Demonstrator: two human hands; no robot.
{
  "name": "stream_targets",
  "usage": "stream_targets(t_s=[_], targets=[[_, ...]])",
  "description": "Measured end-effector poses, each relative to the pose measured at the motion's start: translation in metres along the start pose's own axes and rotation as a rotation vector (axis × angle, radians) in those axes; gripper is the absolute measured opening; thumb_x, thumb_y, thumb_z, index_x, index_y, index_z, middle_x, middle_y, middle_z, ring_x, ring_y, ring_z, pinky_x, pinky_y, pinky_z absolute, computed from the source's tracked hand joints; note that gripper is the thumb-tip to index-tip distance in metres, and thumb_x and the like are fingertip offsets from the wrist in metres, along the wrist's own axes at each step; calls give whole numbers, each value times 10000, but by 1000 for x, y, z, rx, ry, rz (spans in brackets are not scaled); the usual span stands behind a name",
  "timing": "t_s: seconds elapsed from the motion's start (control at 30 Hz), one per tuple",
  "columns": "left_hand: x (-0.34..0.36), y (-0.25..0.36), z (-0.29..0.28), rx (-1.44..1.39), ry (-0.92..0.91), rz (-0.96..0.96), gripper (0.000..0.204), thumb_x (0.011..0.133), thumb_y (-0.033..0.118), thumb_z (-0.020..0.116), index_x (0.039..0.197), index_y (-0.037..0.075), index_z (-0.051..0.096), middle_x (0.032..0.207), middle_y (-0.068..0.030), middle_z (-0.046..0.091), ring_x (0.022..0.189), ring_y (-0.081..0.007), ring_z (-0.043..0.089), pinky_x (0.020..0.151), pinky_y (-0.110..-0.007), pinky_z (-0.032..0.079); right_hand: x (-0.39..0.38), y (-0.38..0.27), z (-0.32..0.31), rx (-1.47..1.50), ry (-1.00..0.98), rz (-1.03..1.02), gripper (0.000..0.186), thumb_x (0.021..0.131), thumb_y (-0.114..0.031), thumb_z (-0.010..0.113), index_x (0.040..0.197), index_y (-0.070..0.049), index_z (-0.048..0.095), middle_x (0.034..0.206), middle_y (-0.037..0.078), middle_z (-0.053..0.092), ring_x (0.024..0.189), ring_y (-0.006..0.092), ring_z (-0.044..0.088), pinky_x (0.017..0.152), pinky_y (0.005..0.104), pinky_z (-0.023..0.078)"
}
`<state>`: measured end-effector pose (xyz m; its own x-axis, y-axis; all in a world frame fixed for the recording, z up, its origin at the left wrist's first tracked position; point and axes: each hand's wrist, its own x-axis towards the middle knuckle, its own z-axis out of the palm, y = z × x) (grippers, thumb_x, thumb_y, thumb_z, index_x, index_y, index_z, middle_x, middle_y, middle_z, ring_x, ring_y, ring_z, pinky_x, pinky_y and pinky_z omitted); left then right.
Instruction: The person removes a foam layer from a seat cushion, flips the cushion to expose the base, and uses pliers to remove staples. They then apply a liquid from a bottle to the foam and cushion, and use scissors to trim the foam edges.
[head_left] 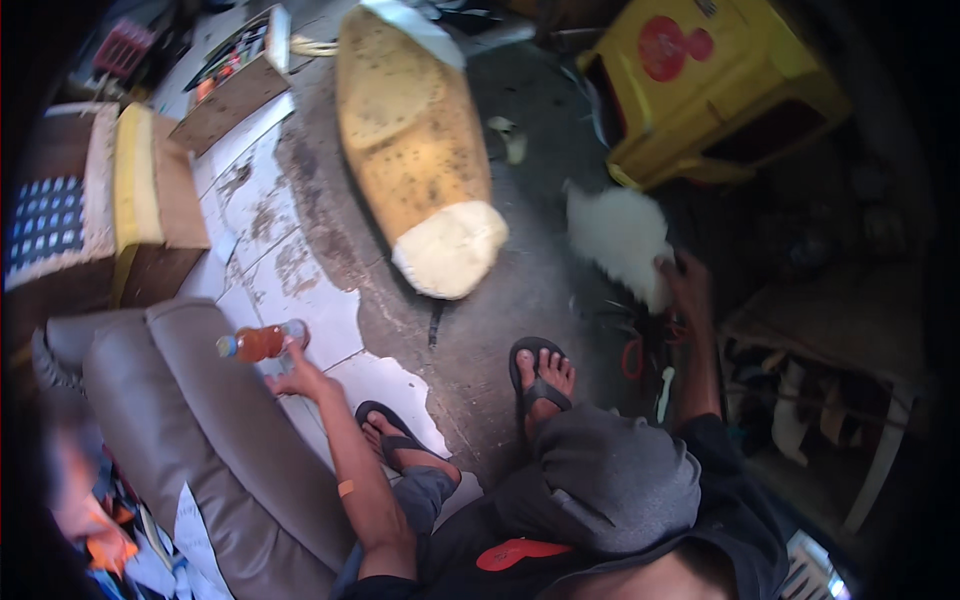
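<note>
My left hand [298, 372] holds a clear bottle of amber liquid [258, 343] sideways beside a grey-brown padded cushion [195, 400], its thumb and fingertips near the bottle's base. My right hand [680, 275] grips the lower right side of a white, fluffy, irregular piece [615, 235], with some fingers in shadow. Ahead of me, between the two hands, a long tan foam shape [415, 130] with dark speckles and a cream-coloured end lies on the concrete. Some red cord shows below my right hand.
A yellow plastic case [715, 85] with a red emblem stands at upper right. A dark shelf [830, 325] is at right. Wooden boxes [160, 185] and an open tray of tools [230, 100] line the left. Broken white tiles [325, 310] border the concrete; cloth scraps pile at lower left.
</note>
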<state>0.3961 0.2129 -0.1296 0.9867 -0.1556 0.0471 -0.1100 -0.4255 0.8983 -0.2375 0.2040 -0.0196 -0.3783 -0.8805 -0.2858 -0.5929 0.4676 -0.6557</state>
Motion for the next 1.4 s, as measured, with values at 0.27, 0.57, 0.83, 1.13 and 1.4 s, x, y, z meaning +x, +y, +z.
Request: stream_targets(t_s=[0.27,0.57,0.83,1.13,1.4], targets=[[44,33,12,-283,-173,48,850,787,197,909,1426,13,380,1322,-151,553,1111,-275,620,938,-411,589,-57,-42,70,-313,-43,-454,267,812,-155,749,1056,-49,736,964,195,718,921,401,692,859,493,537],[63,32,13,-228,-300,-97,427,834,211,852,1164,1,680,1096,-87,716,954,-218,691,860,-403,597,-165,-7,120,164,-414,-264,293,944,-196,611,1171,-33,700,1113,190,701,1050,390,670,949,473,524],[-16,74,40,-274,-673,30,401,891,293,801,1167,36,664,1070,-68,689,897,-210,679,774,-389,587,-214,132,47,-81,237,338,261,945,-161,596,1170,-51,670,1156,202,684,1105,402,656,973,486,521],[-99,73,63,-294,-1512,-218,547,931,156,707,1421,-3,522,1228,-94,638,1085,-196,623,972,-355,505,-219,168,58,-304,415,324,402,869,-130,683,1265,-87,630,1254,229,634,1140,431,629,917,503,536],[-177,114,61,-179,-1837,-103,915,866,146,798,1612,29,282,1280,-93,622,1134,-212,643,1011,-374,501,-184,154,58,91,583,447,425,895,-124,554,1293,16,608,1154,238,678,1059,414,675,922,447,511]])
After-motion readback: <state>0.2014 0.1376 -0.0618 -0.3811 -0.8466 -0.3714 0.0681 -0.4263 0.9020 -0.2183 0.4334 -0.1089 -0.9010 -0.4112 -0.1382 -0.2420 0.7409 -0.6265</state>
